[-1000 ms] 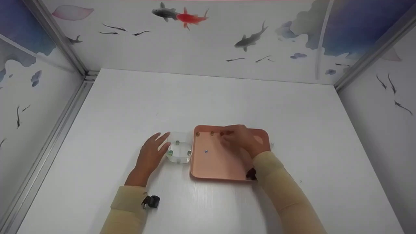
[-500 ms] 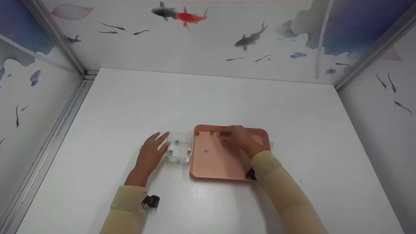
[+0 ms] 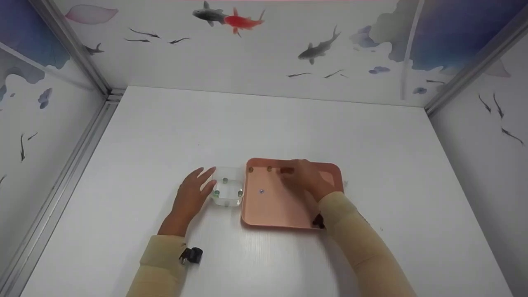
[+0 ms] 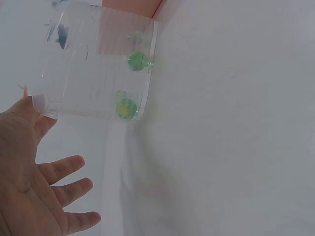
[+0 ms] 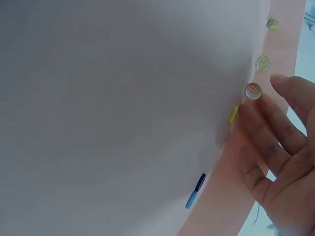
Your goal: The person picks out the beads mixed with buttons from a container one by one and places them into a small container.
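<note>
My left hand [image 3: 192, 196] touches the left side of a clear plastic box [image 3: 227, 202], thumb and forefinger at its rim, other fingers extended. Green-tinted glass marbles [image 4: 136, 61] lie in the box. Inside the pink tray [image 3: 264, 216], my right hand [image 3: 303, 177] reaches down along the far wall. In the right wrist view a clear marble with red streaks [image 5: 253, 91] sits right at its fingertips, with the thumb apart from it. Two yellow-streaked marbles lie along the same wall, one near the thumb [image 5: 263, 62] and one farther off [image 5: 272, 24].
A small bluish marble [image 3: 262, 191] rests toward the tray's left side. Thin yellow [image 5: 234, 114] and blue [image 5: 196, 191] pieces show along the tray wall. Box and tray stand side by side on a white table [image 3: 264, 128] with walls on three sides.
The red marble beside the right fingertips, visible earlier in the head view, is now covered by the fingers. Both hands stay almost in place; the other marbles and the box stay put.
</note>
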`<action>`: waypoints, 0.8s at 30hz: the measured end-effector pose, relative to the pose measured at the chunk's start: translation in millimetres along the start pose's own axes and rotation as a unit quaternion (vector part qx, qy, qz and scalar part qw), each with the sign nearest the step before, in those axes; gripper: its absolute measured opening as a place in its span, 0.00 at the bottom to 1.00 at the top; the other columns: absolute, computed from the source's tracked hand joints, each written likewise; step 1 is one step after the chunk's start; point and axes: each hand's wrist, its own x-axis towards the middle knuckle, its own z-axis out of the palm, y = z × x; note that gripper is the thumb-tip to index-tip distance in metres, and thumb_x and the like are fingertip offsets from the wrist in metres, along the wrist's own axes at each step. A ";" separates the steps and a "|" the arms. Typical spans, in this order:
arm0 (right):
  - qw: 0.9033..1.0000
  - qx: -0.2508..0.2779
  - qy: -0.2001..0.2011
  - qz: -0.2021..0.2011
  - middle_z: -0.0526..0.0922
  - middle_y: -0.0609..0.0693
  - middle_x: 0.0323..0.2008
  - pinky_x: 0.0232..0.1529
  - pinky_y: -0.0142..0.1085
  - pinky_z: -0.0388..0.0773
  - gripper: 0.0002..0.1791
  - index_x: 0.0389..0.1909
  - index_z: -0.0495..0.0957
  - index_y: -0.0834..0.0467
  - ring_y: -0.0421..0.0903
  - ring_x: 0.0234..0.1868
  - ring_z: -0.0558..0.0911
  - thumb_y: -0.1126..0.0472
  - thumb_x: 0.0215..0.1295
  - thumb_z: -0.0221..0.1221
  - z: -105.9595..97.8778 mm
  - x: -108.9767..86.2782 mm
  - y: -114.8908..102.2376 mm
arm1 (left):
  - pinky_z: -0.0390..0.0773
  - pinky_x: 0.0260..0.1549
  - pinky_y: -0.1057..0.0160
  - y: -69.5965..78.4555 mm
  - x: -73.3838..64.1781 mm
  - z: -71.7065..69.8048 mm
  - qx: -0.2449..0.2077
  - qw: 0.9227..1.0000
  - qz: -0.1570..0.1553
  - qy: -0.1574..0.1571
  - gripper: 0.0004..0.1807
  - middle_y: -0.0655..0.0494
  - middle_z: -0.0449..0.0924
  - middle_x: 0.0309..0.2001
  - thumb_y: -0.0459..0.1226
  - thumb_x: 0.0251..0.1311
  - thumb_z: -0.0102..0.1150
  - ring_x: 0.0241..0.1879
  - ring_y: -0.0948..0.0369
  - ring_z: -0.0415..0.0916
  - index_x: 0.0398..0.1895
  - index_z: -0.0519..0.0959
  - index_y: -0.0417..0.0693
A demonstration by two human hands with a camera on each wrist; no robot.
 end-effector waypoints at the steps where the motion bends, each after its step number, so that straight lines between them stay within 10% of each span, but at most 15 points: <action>1: 1.000 0.000 0.000 0.003 0.83 0.48 0.52 0.59 0.44 0.74 0.19 0.58 0.80 0.49 0.47 0.58 0.78 0.60 0.65 0.62 0.2 0.1 0.0 | 0.56 0.66 0.37 0.1 0.0 0.1 0.000 1.000 0.000 0.001 0.26 0.38 0.60 0.70 0.46 0.71 0.49 0.70 0.40 0.55 0.71 0.65 0.55; 24: 0.999 -0.047 0.002 0.002 0.82 0.49 0.55 0.61 0.45 0.73 0.18 0.57 0.80 0.49 0.48 0.59 0.77 0.59 0.67 0.60 4.9 0.1 -2.7 | 0.54 0.65 0.35 -0.4 0.8 -0.6 -0.004 1.000 0.000 -0.007 0.26 0.38 0.58 0.71 0.48 0.72 0.47 0.70 0.39 0.54 0.71 0.65 0.55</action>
